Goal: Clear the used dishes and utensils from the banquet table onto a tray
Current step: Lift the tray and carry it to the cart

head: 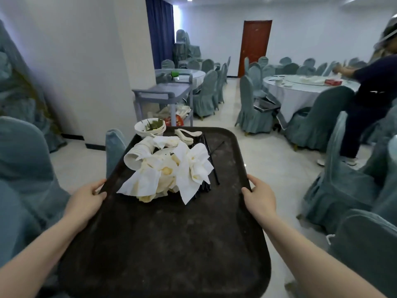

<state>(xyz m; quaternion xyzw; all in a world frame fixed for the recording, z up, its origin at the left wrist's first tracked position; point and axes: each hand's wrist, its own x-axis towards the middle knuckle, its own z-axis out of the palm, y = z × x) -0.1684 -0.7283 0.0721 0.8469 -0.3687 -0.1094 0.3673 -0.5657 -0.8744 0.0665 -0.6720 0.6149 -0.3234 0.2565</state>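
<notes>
I carry a large dark brown tray (167,233) in front of me, above the floor. My left hand (86,201) grips its left rim and my right hand (260,198) grips its right rim, thumbs on top. On the tray's far half lie crumpled white napkins (171,171) over plates, a stack of white cups (137,155) on its side, stacked white bowls (150,127) with green scraps, white spoons (187,134) and black chopsticks (212,155).
A grey service cart (165,97) stands straight ahead by the pillar. Chairs in blue-grey covers (21,160) line both sides. At the right, a person in dark clothes (369,100) leans over a round banquet table (300,91). A pale tiled aisle (268,160) runs ahead.
</notes>
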